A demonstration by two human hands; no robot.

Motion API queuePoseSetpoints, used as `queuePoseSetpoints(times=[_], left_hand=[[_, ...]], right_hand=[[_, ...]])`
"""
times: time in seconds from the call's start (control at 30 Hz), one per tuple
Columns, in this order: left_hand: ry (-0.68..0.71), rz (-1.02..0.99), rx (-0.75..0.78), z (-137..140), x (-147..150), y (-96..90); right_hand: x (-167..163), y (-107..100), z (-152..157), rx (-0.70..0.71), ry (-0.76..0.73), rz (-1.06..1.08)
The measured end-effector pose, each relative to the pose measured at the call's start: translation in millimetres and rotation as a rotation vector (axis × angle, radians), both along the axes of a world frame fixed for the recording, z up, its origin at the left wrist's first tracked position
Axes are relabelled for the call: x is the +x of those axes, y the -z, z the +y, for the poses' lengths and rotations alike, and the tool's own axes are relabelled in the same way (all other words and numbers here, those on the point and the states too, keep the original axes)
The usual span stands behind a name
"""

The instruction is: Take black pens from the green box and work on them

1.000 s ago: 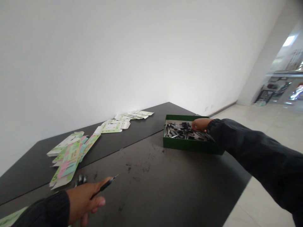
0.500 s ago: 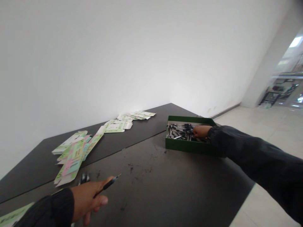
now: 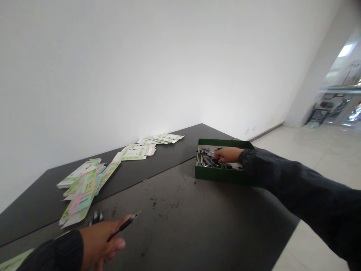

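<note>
Left hand clamps one pen — tip projecting beyond the grip. Right hand is among the pens inside the green box — closure cannot be determined.

Your plain black fabric sleeves. Your slim black plastic pen, silvery at tip. Rectangular dark-green box, off-white inside; loose slim plastic pens in it, black mixed with silver. Flat white cardboard cartons, light-green bands, dark print. You see pink, pale-blue patches on overlapping green-and-white cardboard pieces. Dark grey-black tabletop, blackish smudges. Plain white wall; cream floor.
</note>
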State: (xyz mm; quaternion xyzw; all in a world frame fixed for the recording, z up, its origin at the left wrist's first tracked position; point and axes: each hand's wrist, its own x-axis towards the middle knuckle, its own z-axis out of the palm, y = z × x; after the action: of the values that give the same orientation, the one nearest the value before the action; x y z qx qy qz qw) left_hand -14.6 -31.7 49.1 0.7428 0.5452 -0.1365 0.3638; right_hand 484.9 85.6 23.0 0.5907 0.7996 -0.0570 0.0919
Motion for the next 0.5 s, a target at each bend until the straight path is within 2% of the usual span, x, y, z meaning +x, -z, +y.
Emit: queuePoseSetpoints(times=[0.03,0.1,0.3,0.5], left_hand=[[-0.006,0.003,-0.001,0,0,0.6],[-0.015,0.005,0.008,-1,0,1.2],[-0.048,-0.024,0.048,-5,-1,0.4],[-0.041,-0.054,-0.005,-1,-4,4.3]], right_hand=[[-7,2,1,-0.018,-0.065,0.018],[-19,8,4,-0.015,-0.088,-0.017],[-17,11,15,0.134,0.127,-0.134],[-12,3,17,0.172,0.157,-0.107]])
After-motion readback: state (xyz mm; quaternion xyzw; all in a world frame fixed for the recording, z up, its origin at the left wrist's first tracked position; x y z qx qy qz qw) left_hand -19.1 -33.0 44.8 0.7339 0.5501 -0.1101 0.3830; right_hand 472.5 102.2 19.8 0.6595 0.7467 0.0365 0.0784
